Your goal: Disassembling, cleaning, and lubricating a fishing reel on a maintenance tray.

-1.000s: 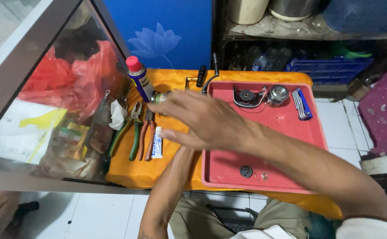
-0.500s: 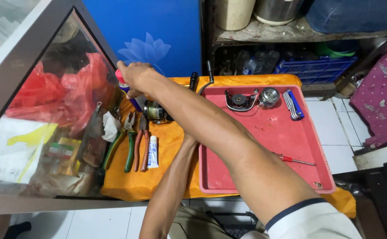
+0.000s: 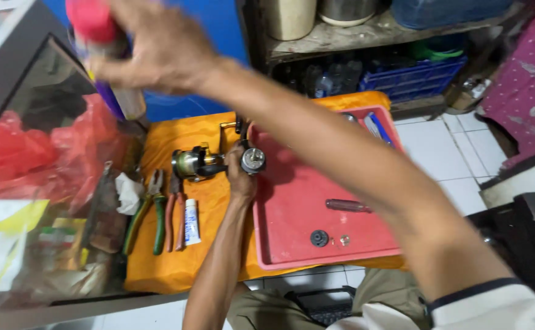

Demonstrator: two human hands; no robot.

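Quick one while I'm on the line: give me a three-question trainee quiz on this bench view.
1. True or false: the right hand holds a red-capped spray can.
2. What does the left hand grip? A) fishing reel B) pliers C) tube
3. Fill in: the small black round part lies in the ___ tray.

Key: 1 true; 2 A, the fishing reel; 3 red.

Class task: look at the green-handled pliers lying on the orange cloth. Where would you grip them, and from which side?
Grip the green-handled pliers by the two handles, coming from above at the near end. They lie flat, jaws pointing away, with the red-handled pliers close alongside, so a sideways approach is crowded.
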